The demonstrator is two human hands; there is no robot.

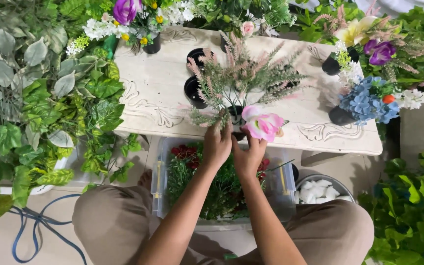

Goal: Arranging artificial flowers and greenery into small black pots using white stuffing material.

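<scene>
Down at the near edge of the whitewashed carved worktop [148,93], both hands meet around a small black pot [237,119] that holds a spray of feathery pink-and-green stems [241,73]. The left hand [217,145] is closed on the lower stems at the pot's left side, fingers curled up into the foliage. The right hand [248,158] sits just beside it, fingers pinched at the base of a pink artificial flower [262,123] that tilts out to the right of the pot.

Two empty black pots [195,91] stand behind on the worktop, well apart from the hands. Farther right is a blue hydrangea arrangement [369,100] in a dark pot, and a purple-flowered arrangement [126,12] stands at the far left corner. Below the worktop edge, between the person's knees, a clear plastic bin [160,172] holds greenery and red blooms. A metal bowl [339,184] of white stones sits to its right on the floor.
</scene>
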